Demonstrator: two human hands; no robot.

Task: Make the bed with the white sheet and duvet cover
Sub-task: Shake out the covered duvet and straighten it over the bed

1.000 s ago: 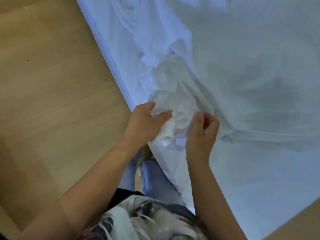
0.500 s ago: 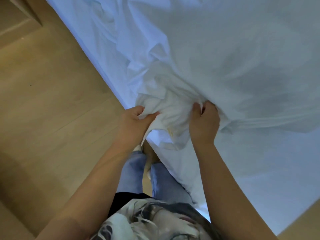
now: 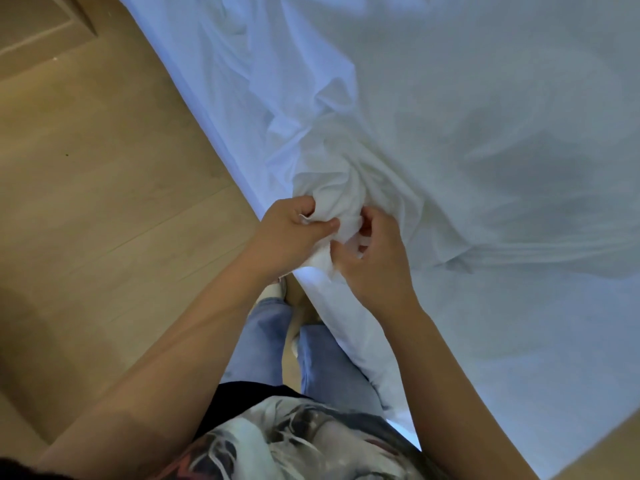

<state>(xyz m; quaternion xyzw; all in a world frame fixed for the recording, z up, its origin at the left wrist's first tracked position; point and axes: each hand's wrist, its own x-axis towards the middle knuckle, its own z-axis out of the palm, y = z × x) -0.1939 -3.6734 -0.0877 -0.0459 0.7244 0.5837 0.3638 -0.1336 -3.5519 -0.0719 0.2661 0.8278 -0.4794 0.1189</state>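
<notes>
Gripping a bunched fold of the crumpled white fabric sheet (image 3: 346, 174) in my curled left hand (image 3: 287, 237).
My right hand (image 3: 375, 265), touching that fold's right side, pinches it between thumb and curled fingers.

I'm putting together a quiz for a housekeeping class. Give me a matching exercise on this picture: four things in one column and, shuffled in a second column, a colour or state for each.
Column one
1. left hand
2. floor
3. jeans
4. sheet

Column two
A. white and rumpled
B. light wood
C. pinches a bunch of cloth
D. blue

Pairs: 1-C, 2-B, 3-D, 4-A
</notes>
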